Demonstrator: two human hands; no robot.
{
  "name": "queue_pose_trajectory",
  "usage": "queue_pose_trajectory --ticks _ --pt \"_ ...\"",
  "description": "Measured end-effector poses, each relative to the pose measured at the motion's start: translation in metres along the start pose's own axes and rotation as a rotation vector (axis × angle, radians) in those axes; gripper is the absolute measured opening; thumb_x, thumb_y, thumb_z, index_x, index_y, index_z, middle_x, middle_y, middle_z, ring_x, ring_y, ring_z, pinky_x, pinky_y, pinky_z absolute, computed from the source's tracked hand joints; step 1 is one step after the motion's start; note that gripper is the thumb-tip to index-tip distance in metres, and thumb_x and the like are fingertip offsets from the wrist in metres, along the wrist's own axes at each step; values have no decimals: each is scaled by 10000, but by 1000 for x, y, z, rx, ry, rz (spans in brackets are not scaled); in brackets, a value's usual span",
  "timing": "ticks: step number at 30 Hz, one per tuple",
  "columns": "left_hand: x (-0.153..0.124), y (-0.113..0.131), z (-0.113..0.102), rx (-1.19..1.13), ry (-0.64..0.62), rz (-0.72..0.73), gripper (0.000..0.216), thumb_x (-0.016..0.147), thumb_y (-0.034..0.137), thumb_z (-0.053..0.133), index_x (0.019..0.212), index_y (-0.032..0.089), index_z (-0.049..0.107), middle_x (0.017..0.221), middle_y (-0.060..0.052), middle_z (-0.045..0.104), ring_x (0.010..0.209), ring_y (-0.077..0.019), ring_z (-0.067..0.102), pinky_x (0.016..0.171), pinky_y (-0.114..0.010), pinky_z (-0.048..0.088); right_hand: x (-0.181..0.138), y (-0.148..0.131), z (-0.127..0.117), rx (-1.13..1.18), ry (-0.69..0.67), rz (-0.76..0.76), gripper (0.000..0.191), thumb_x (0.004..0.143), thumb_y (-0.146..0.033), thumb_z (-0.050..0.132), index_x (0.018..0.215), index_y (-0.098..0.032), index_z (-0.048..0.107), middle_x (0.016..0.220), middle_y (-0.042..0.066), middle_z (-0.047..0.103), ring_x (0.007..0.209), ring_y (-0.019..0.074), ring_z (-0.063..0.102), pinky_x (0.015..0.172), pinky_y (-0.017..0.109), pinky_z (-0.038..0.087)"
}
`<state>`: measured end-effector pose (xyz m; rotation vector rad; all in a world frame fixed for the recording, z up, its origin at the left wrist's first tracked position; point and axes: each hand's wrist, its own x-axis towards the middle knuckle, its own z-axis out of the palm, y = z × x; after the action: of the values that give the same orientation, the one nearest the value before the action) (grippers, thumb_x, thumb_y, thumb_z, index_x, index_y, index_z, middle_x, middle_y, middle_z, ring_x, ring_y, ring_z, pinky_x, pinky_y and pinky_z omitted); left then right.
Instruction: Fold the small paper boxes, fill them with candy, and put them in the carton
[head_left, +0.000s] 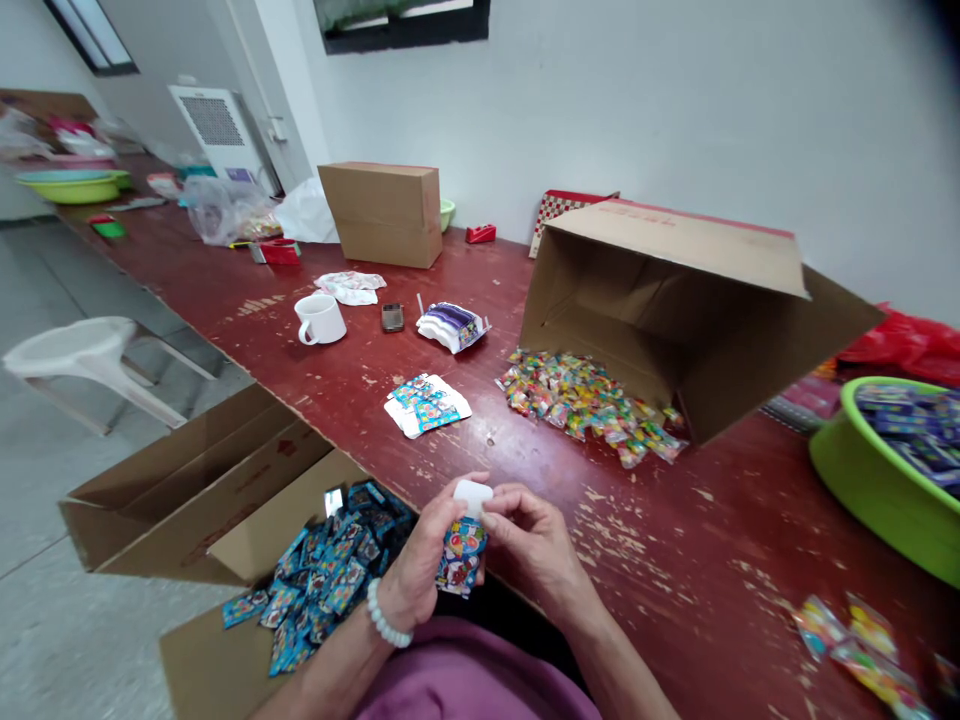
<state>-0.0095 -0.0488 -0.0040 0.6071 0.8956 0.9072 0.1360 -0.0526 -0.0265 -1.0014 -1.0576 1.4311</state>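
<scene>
Blue printed card, bright with cartoon figures, forms the small box [461, 556] found between the worker's two hands, just at the near edge of the red desk [645, 590]. Its long axis runs roughly away from the worker's body, with a white flap [472, 497] at the far end. The left hand [416, 568] lies nearer the body of the box: its fingers are wrapped round the left side, thumb against the front. The right hand [541, 540] comes in from the right, thumb and forefinger apparently pinching the flap's lower right corner; the flap therefore lies just left of those fingertips. Nothing is seen standing between either hand and the box.

Further items noted. Flat blue-and-white cartons [427, 405] lie on the desk beyond the hands. Towards the wall-side edge, a large cardboard carton [667, 235] rests on its side, mouth towards the worker, with wrapped sweets [585, 405] heaped at its opening. At the right, a green basin [847, 465] holds purple packets [911, 425]. Below the near edge, by the left forearm, an open cardboard box [247, 490] adjoins a heap of blue packets [330, 575]. A white mug [322, 320] stands near the left part of that edge, well apart from the work.
</scene>
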Motion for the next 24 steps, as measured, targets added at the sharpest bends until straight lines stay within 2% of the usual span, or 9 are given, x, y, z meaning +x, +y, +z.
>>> queue_pose_trajectory --ticks 3,7,10,13,15,17,19,21,24 --pt "0 1 0 18 18 5 482 879 350 527 1343 220 518 950 -62 682 509 -125 590 429 -241 509 3 2 2 -57 62 0 318 747 -345 783 997 -216 636 751 -15 599 620 134 541 561 239 453" --pt "0 4 1 3 47 -3 506 871 371 549 1352 219 509 985 -74 680 522 -133 597 433 -254 518 1 2 4 -364 180 -264 248 792 -312 738 1010 -218 666 1003 50 604 771 155 560 667 259 484" --pt "-1 4 2 -20 51 -20 532 872 388 553 1373 222 487 980 -78 683 516 -134 592 430 -258 519 -2 1 4 -404 237 -324 259 823 -301 706 1065 -230 645 1094 67 577 784 152 573 669 258 498" --pt "-3 3 3 -16 59 -4 526 872 388 563 1368 228 490 1039 -81 677 529 -130 597 434 -253 520 -2 -5 1 -483 98 -389 64 884 -267 639 887 -219 681 1006 53 601 856 164 600 736 265 489" --pt "-4 2 3 -8 61 -3 517 875 392 561 1361 229 496 1035 -77 678 516 -128 592 423 -250 510 0 -10 -2 -514 -3 -410 114 903 -250 617 822 -213 689 935 43 623 877 171 611 777 276 476" --pt "-3 1 4 -8 59 -16 509 882 407 547 1355 225 501 987 -69 683 495 -132 587 410 -251 496 2 -12 -4 -443 -57 -356 120 896 -265 633 806 -207 688 932 43 649 870 177 626 781 284 480" --pt "-2 2 6 -21 48 -40 508 896 449 515 1351 223 504 922 -61 684 477 -140 586 404 -253 482 4 -11 -4 -289 -46 -260 95 875 -305 665 859 -213 680 947 40 670 852 186 643 752 288 501" --pt "-1 4 8 -36 34 -45 529 909 508 470 1355 225 501 883 -56 682 462 -142 583 408 -255 476 4 -9 -4 -187 7 -195 158 863 -327 681 991 -236 660 912 25 683 794 179 651 699 279 513" --pt "-1 7 10 -33 10 -61 589 907 582 426 1368 221 491 857 -59 681 435 -140 570 393 -253 456 1 -11 -5 -364 -20 -288 127 897 -278 638 1013 -248 679 865 17 680 772 163 637 706 270 494"
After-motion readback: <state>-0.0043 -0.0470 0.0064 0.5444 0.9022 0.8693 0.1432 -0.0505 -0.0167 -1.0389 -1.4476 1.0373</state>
